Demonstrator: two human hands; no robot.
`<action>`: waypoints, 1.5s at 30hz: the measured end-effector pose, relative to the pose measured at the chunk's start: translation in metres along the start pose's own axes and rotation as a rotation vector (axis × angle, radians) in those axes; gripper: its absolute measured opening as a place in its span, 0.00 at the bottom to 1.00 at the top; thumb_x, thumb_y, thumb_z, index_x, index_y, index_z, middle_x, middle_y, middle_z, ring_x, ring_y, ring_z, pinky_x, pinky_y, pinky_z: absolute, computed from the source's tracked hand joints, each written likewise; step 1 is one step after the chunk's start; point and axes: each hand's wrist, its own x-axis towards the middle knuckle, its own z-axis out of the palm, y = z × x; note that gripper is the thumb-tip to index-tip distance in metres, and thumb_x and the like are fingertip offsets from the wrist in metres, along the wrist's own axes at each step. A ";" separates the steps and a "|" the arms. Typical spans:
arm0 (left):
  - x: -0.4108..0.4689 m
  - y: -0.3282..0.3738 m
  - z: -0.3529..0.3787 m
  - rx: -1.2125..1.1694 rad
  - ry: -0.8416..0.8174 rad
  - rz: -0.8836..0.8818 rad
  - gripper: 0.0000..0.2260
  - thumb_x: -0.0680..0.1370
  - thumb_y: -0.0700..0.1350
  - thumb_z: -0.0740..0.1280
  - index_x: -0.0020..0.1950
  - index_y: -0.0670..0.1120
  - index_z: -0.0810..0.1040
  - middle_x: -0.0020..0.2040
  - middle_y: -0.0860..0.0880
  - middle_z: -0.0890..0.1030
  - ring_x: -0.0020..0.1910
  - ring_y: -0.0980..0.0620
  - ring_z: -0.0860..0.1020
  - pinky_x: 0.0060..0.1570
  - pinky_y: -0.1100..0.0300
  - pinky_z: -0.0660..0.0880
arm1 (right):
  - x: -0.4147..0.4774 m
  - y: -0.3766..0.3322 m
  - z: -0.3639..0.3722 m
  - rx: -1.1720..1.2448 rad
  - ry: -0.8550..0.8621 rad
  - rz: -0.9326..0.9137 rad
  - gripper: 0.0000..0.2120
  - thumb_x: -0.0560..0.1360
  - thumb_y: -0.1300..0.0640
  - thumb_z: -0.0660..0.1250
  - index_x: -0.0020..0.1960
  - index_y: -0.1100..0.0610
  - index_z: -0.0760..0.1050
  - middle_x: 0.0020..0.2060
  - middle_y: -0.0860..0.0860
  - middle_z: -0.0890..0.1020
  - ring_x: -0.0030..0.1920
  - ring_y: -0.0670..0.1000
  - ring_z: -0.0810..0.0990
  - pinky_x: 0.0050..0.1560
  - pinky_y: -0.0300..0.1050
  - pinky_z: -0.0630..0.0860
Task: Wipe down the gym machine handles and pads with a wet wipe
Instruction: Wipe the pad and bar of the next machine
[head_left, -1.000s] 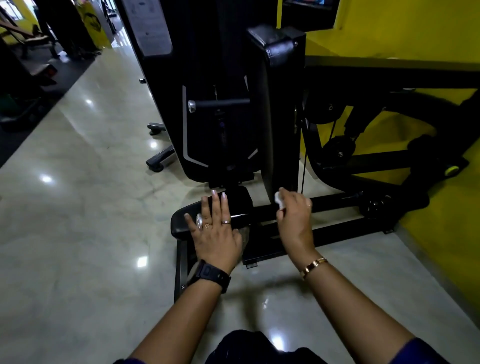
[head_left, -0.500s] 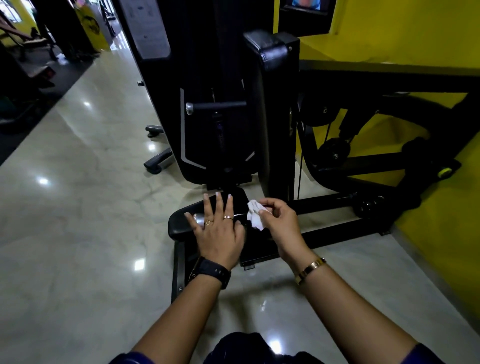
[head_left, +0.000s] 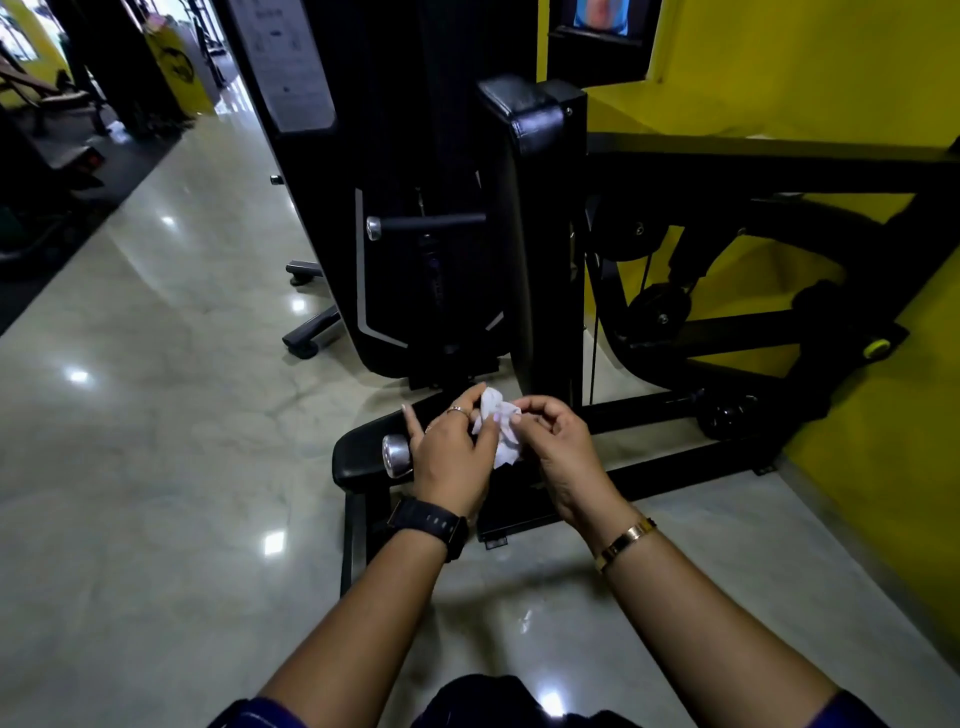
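A crumpled white wet wipe (head_left: 497, 426) is held between both hands just above the low black seat pad (head_left: 363, 452) of the gym machine. My left hand (head_left: 451, 452) pinches its left side, with one finger pointing out. My right hand (head_left: 558, 449) pinches its right side with curled fingers. A tall black upright back pad (head_left: 524, 218) rises behind the hands. A black handle bar (head_left: 431, 222) with a chrome end sticks out to the left of that pad. A chrome knob (head_left: 396, 455) shows at the seat pad, beside my left hand.
The black weight-stack housing (head_left: 395, 156) stands behind the seat. The machine's black frame and pulleys (head_left: 660, 306) run right along the yellow wall (head_left: 924, 441). Glossy pale floor (head_left: 156, 415) spreads left; other equipment (head_left: 47, 130) sits at far left.
My left hand has lifted off the seat pad and taken hold of the wipe. My right hand has brought the wipe left, and both hands now hold it together.
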 end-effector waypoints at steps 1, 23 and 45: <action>0.000 0.000 0.000 -0.074 0.004 -0.027 0.12 0.82 0.46 0.61 0.65 0.50 0.74 0.54 0.49 0.83 0.64 0.62 0.69 0.72 0.62 0.29 | 0.000 -0.001 -0.001 0.009 0.012 0.002 0.05 0.77 0.68 0.64 0.50 0.61 0.75 0.40 0.54 0.83 0.39 0.48 0.82 0.39 0.39 0.79; -0.004 -0.014 -0.008 0.048 -0.002 0.042 0.25 0.79 0.40 0.62 0.77 0.49 0.63 0.68 0.47 0.74 0.69 0.49 0.69 0.73 0.48 0.61 | 0.007 -0.001 -0.002 -0.388 0.190 -0.206 0.07 0.72 0.66 0.70 0.45 0.55 0.76 0.48 0.53 0.78 0.43 0.45 0.77 0.43 0.33 0.75; -0.019 -0.055 0.021 0.755 0.101 0.130 0.31 0.77 0.58 0.51 0.74 0.43 0.66 0.74 0.40 0.67 0.75 0.42 0.62 0.73 0.41 0.41 | 0.013 0.028 -0.021 -1.221 0.162 -0.749 0.15 0.76 0.60 0.59 0.59 0.61 0.79 0.51 0.53 0.83 0.49 0.55 0.77 0.53 0.39 0.73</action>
